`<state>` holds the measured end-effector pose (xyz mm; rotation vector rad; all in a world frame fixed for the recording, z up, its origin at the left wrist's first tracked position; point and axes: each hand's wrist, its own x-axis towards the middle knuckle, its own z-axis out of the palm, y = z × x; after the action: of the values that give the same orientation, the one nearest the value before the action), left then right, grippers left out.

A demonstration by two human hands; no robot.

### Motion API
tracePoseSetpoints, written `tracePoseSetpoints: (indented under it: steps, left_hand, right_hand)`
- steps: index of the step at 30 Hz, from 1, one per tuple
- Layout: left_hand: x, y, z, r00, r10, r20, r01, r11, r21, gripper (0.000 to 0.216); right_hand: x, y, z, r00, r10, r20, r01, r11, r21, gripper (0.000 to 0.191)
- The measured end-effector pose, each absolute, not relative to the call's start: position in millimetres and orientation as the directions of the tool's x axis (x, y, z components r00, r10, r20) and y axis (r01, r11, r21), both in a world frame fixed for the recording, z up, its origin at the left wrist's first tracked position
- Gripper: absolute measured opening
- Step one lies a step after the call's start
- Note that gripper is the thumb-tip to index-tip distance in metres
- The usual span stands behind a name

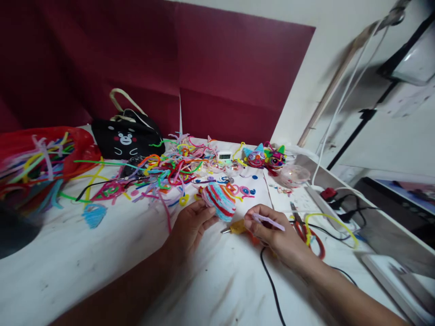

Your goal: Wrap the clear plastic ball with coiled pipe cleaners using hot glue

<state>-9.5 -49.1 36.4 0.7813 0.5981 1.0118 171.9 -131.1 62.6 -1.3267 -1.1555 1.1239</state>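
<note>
My left hand (190, 225) holds a small ball wrapped in striped pipe cleaners (219, 200), blue, pink, red and yellow, just above the white table (102, 253). My right hand (272, 228) pinches a short lilac pipe cleaner piece (268, 221) a little to the right of the ball. Under my right hand lies a yellow glue gun (235, 227) whose black cord (272, 280) runs toward me. A heap of loose coloured pipe cleaners (170, 170) spreads behind both hands.
A red bag of pipe cleaners (37, 156) sits far left, next to a black bear-face bag (127, 136). Two finished colourful animal heads (267, 157), a small timer (224, 156), a clear dome (294, 174), scissors (301, 224) and a power strip (326, 199) lie to the right.
</note>
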Motion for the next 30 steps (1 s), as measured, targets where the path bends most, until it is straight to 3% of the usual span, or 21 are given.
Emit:
tracePoseSetpoints:
  steps: [7,11,16,25,30]
  left_hand:
    - [-9,-56,38,0.425,0.905,-0.037,-0.556,0.293,0.778,0.030]
    - [-10,-56,38,0.442,0.897,-0.017,-0.577,0.299,0.760,0.036]
    - [-9,-55,36,0.481,0.877,-0.002,-0.588,0.324,0.741,0.040]
    - [-10,-60,38,0.658,0.750,0.067,-0.535,0.403,0.742,0.031]
    - [-11,-64,41,0.697,0.714,0.065,-0.516,0.437,0.737,0.046]
  right_hand:
    - [167,-134,53,0.008,0.998,-0.064,0.115,-0.064,-0.991,0.038]
    - [164,-135,50,-0.016,0.991,-0.130,-0.086,-0.131,-0.988,0.038]
    - [161,-138,48,-0.028,0.999,-0.035,-0.378,-0.043,-0.925,0.033]
    - [160,-140,45,-0.030,0.997,0.072,-0.552,0.043,-0.832,0.026]
    - [160,-143,45,-0.033,0.991,0.128,-0.571,0.087,-0.816,0.023]
